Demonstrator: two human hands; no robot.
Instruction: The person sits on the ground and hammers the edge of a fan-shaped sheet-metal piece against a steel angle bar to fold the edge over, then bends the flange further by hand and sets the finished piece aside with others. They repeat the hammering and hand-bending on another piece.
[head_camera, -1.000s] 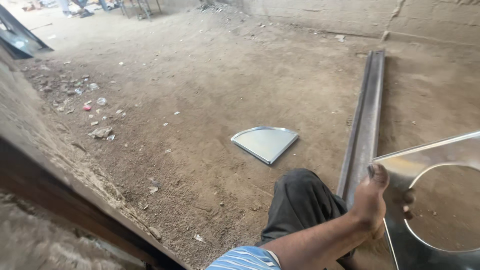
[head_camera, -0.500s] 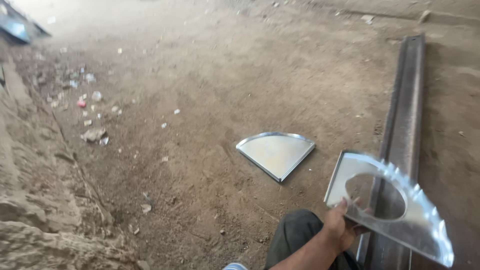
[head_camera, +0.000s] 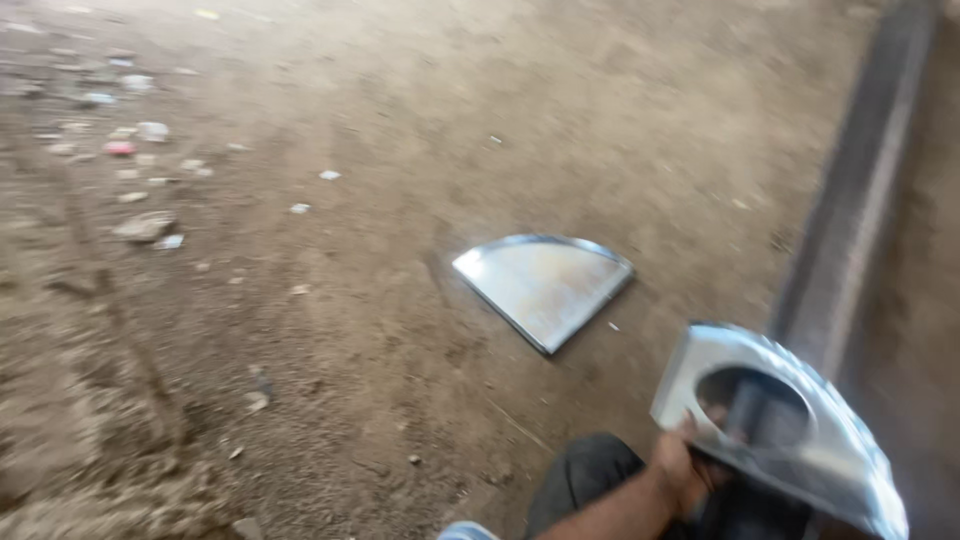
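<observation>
My right hand (head_camera: 680, 465) grips the near edge of a shiny quarter-round sheet-metal piece with a round hole (head_camera: 835, 455), holding it tilted above the ground at the lower right. A second quarter-round metal piece without a hole (head_camera: 545, 285) lies flat on the dirt floor, a little ahead and to the left of the held one. My knee in dark trousers (head_camera: 585, 480) shows just below the hand. My left hand is out of sight.
A long dark steel channel (head_camera: 850, 230) lies on the ground along the right side, behind the held piece. Small stones and scraps of litter (head_camera: 140, 225) are scattered on the dirt at the left. The picture is motion-blurred.
The view has tipped down and closer to the ground. The held metal piece has swung from the far right edge leftward and lower, nearer the flat piece on the ground.
</observation>
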